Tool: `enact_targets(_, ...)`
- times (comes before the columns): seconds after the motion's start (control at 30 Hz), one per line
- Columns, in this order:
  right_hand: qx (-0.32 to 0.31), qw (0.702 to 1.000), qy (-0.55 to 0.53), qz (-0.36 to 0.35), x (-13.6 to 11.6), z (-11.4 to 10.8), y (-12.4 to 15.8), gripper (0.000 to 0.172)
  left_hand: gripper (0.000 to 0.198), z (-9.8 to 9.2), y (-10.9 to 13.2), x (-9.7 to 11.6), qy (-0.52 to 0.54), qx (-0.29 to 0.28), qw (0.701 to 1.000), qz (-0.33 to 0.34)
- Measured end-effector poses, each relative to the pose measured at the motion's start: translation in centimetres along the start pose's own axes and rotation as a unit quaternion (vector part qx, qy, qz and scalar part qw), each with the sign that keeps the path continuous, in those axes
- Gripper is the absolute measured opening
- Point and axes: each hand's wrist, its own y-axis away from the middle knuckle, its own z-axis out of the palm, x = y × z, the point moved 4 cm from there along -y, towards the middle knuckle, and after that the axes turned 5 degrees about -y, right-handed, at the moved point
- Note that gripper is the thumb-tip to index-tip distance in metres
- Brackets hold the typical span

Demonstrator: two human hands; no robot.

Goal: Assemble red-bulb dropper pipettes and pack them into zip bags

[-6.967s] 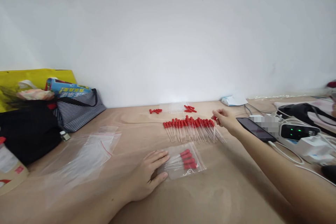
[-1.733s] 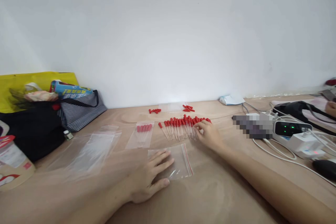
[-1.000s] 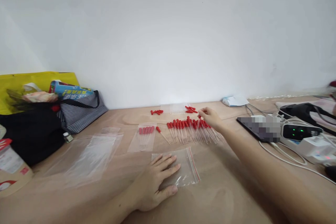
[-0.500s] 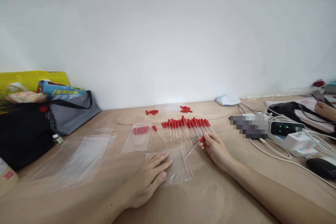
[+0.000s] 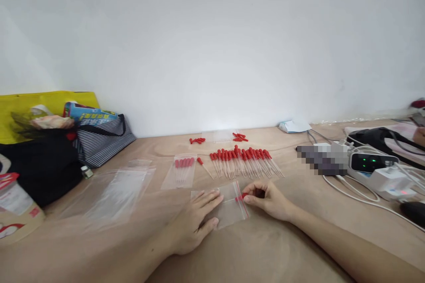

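A clear zip bag [image 5: 229,217] with a red seal line lies flat in front of me. My left hand [image 5: 195,221] rests on its left part, fingers spread. At the bag's right-hand mouth, my right hand [image 5: 267,199] pinches the red bulb of a glass dropper [image 5: 239,197]; the tube and part of the bulb are inside the bag. Beyond the hands lies a row of red-bulbed droppers [image 5: 241,159]. One single dropper [image 5: 204,166] lies left of that row, beside a filled bag of several droppers [image 5: 181,170].
Flat clear bags [image 5: 113,194] lie at the left, near a striped bag [image 5: 102,141] and a paper cup [image 5: 20,208]. Loose red bulbs [image 5: 197,140] lie by the wall. A phone [image 5: 320,160], a charging device [image 5: 372,162] and white cables [image 5: 352,196] occupy the right.
My right hand has moved down and left, carrying the dropper from outside the bag's mouth into the bag. My left hand stays on the bag. The view has shifted slightly.
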Motion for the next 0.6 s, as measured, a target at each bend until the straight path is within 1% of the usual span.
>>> enact_targets(0.13, -0.031, 0.999, -0.011, 0.008, 0.0, 1.0, -0.1, 0.022, 0.044, 0.2, -0.1, -0.1, -0.003, 0.005, 1.0, 0.01)
enact_targets(0.2, -0.048, 0.999, 0.014, -0.006, -0.2, 1.4, -0.3, 0.019, 0.043, 0.4, -0.1, -0.2, -0.004, 0.005, 1.0, 0.012)
enact_targets(0.3, -0.073, 0.991, 0.092, -0.064, -0.9, 1.8, -0.3, 0.013, 0.044, 0.5, 0.0, -0.3, 0.003, 0.007, 1.0, 0.015)
enact_targets(0.37, -0.081, 0.983, 0.123, -0.106, -1.3, 1.9, -0.3, 0.016, 0.044, 0.5, 0.2, -0.5, 0.014, 0.024, 1.0, 0.013)
enact_targets(0.4, -0.075, 0.982, 0.131, -0.117, -1.4, 1.7, -0.3, 0.018, 0.043, 0.4, 0.4, -0.6, 0.02, 0.041, 0.999, 0.01)
enact_targets(0.47, -0.026, 0.982, 0.15, -0.111, -1.1, 0.8, -0.8, 0.019, 0.039, 0.1, 0.9, -1.0, 0.033, 0.086, 0.996, -0.002)
enact_targets(0.53, 0.052, 0.976, 0.191, -0.091, -0.8, -0.8, -2.0, 0.017, 0.035, -0.3, 1.5, -1.3, 0.046, 0.119, 0.992, -0.013)
enact_targets(0.6, 0.118, 0.958, 0.245, -0.086, -0.7, -2.4, -3.8, 0.017, 0.032, -0.5, 2.0, -1.5, 0.056, 0.113, 0.992, -0.016)
